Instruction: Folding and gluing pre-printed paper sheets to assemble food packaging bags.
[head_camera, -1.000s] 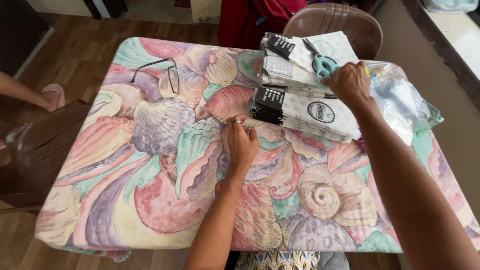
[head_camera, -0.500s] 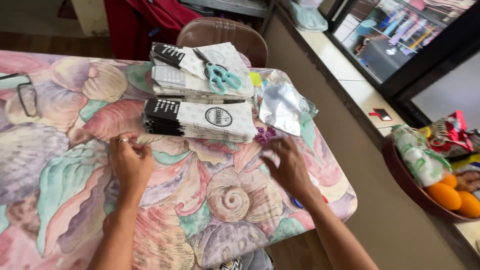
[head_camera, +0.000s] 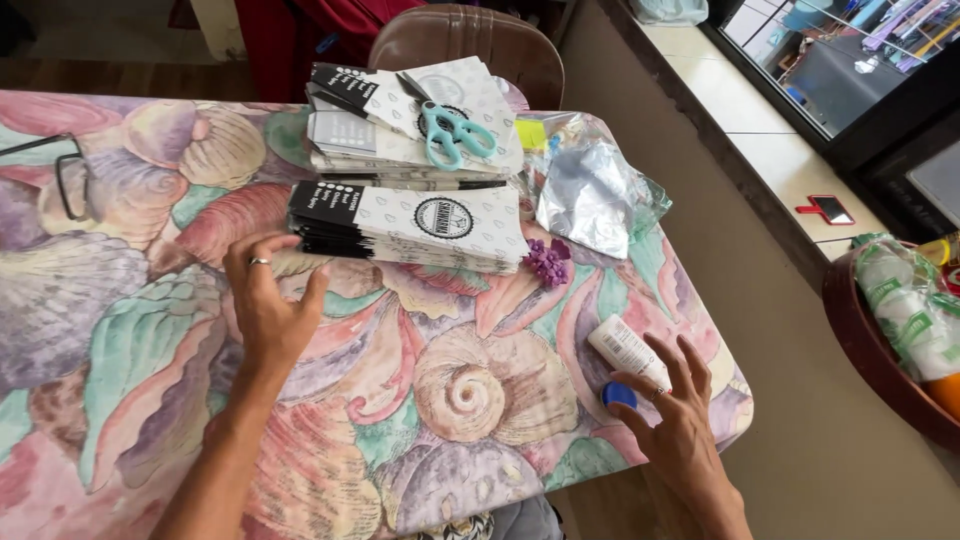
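Left hand: the left hand (head_camera: 268, 305) lies on the shell-print tablecloth (head_camera: 150, 380) with its fingers spread and slightly curled, a ring on one finger; it grips nothing, and its fingertips sit just short of the near stack.
Right hand: the right hand (head_camera: 677, 415) is down at the table's right corner, fingers fanned out and released — the fingertips touch or nearly touch the white tube, but do not close round it.
White tube: a small white tube (head_camera: 628, 353) with a blue cap (head_camera: 619, 395) lies tilted on the cloth near the right edge, cap end toward the person, directly under the right hand's fingers.
Near stack: a pile of flat white packets with black ends (head_camera: 410, 225) lies in the middle of the table, just beyond the left hand.
Far stack: a second pile of the same packets (head_camera: 380, 135) sits behind it, by the table's far edge, with teal-handled scissors (head_camera: 450, 130) resting on top.
Other things: a crumpled silvery bag (head_camera: 592, 195) lies right of the stacks, a small purple flower (head_camera: 548, 262) just beside the near stack's right end, and a pair of dark-rimmed glasses (head_camera: 65, 175) well off to the left.
Surroundings: a brown chair back (head_camera: 470, 40) stands behind the table — a red-handled object (head_camera: 825, 210) lies on the tiled ledge to the right.
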